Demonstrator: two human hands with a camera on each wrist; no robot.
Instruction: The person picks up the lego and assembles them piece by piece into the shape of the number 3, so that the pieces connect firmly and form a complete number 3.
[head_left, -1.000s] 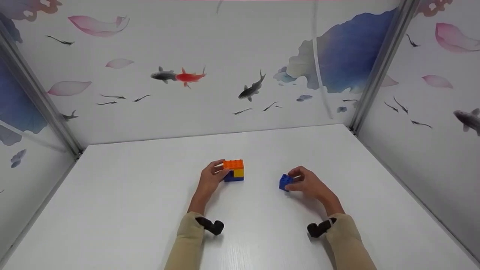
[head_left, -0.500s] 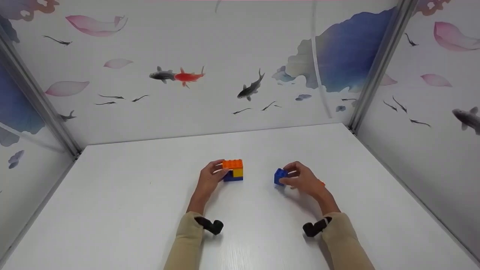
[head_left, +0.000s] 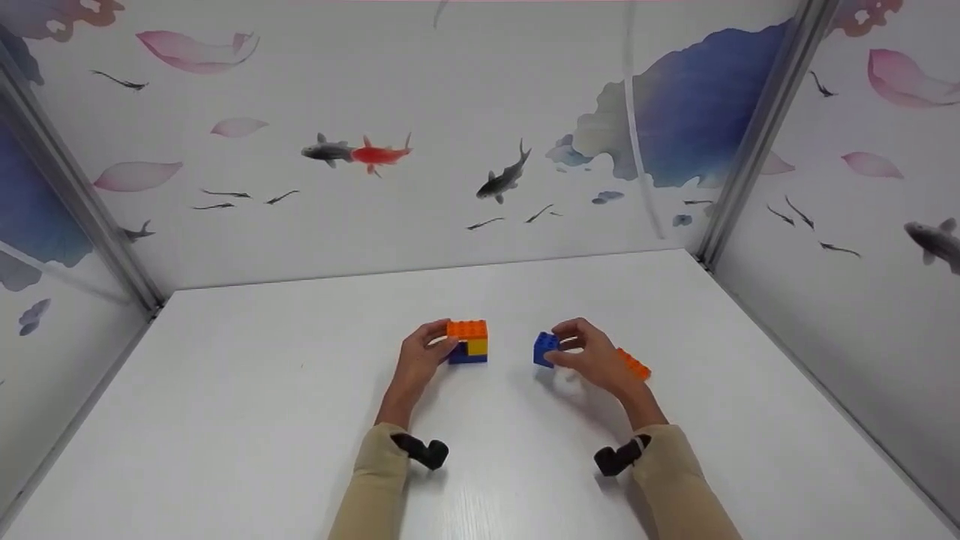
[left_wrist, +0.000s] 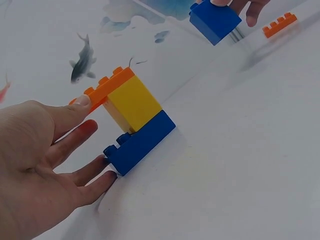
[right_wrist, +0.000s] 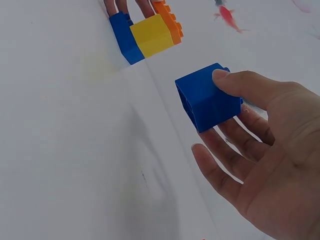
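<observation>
My left hand point(head_left: 422, 360) steadies a small stack of toy building bricks on the white table. In the left wrist view, the stack has an orange brick point(left_wrist: 118, 85) on top, a yellow brick point(left_wrist: 135, 104) in the middle and a long blue brick point(left_wrist: 142, 142) at the bottom. The thumb lies on the orange brick and lower fingertips are at the blue brick's end. Right of the stack, my right hand point(head_left: 596, 360) pinches a square blue brick point(right_wrist: 207, 100) between thumb and fingers, raised over the table with its studs upward in the head view.
A loose orange brick point(head_left: 634, 364) lies on the table, partly hidden behind the right hand. White walls with painted fish and petals point(head_left: 375, 154) enclose the table point(head_left: 262, 420) at the back and sides.
My right hand has moved left with the square blue brick, closer to the stack, uncovering the loose orange brick behind it. The left hand and stack have stayed put.
</observation>
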